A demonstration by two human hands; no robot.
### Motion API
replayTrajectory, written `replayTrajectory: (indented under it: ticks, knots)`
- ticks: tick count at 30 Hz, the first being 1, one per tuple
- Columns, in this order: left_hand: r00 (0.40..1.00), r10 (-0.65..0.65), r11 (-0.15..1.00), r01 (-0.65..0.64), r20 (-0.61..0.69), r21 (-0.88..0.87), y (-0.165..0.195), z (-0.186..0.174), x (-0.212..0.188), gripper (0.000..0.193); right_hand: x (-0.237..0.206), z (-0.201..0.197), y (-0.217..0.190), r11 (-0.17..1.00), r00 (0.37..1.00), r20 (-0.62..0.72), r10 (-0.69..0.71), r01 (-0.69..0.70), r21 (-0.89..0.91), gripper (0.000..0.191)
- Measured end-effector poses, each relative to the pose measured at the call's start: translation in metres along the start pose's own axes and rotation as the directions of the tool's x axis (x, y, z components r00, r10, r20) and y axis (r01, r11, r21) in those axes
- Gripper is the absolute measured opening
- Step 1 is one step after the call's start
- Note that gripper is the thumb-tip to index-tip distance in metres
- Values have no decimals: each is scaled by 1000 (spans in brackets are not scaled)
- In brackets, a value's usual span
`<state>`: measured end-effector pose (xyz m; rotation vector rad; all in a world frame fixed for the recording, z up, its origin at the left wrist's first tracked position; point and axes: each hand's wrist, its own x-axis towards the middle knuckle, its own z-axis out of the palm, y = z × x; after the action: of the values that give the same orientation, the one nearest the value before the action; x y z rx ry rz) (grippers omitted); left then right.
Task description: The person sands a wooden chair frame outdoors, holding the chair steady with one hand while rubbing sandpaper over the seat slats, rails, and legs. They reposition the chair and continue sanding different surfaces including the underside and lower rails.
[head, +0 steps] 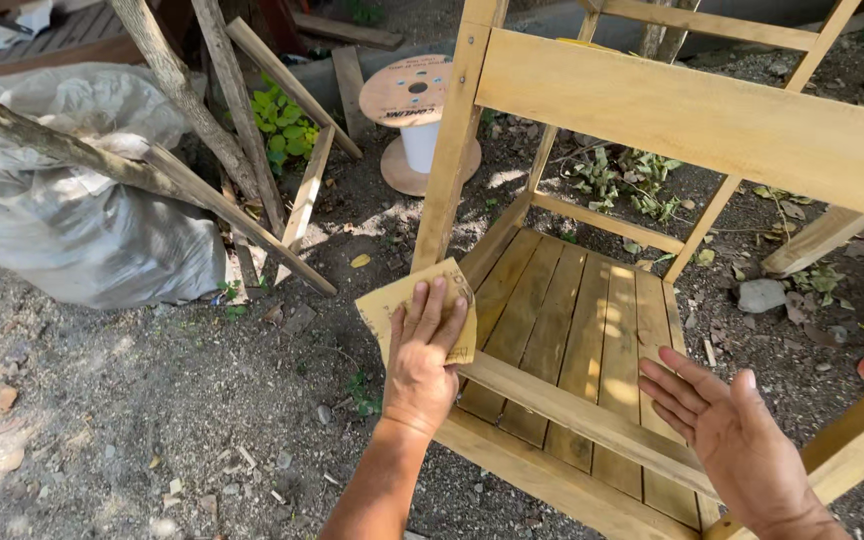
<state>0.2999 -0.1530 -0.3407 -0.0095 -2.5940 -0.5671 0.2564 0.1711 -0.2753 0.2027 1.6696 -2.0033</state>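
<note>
A pale wooden frame (692,115) of posts and rails stands on bare ground, with a slatted shelf (572,330) low down. My left hand (424,355) lies flat on a tan sheet of sandpaper (390,303), pressing it against the foot of the front left post (452,150). My right hand (727,425) hovers open, palm up, fingers spread, over the shelf's front right corner, holding nothing.
A grey plastic sack (72,210) lies at left under leaning branches and planks (232,110). A wooden cable spool (417,120) stands behind the frame. Stones, leaves and a loose board (812,240) lie on the dirt at right.
</note>
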Motion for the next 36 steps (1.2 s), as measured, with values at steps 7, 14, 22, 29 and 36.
replayTrajectory:
  ticks: [7, 14, 22, 29, 36]
  knots:
    - [985, 130, 987, -139, -113, -79, 23, 77, -72, 58, 14, -49, 75, 995, 991, -118, -67, 59, -76, 84]
    - [935, 330, 897, -354, -131, -265, 11, 125, -81, 61, 50, -82, 138, 878, 884, -80, -460, 441, -186, 88]
    - [787, 548, 795, -596, -283, -117, 11, 174, -111, 60, 59, -85, 174, 629, 711, 39, -702, 645, -435, 85]
    - [735, 584, 780, -626, -344, -14, -23, 156, -130, 67, 18, -55, 207, 487, 527, -114, -842, 651, -583, 62]
    - [767, 517, 820, -571, -379, -37, -56, 127, -102, 52, 21, -52, 192, 458, 470, -80, -879, 784, -419, 58]
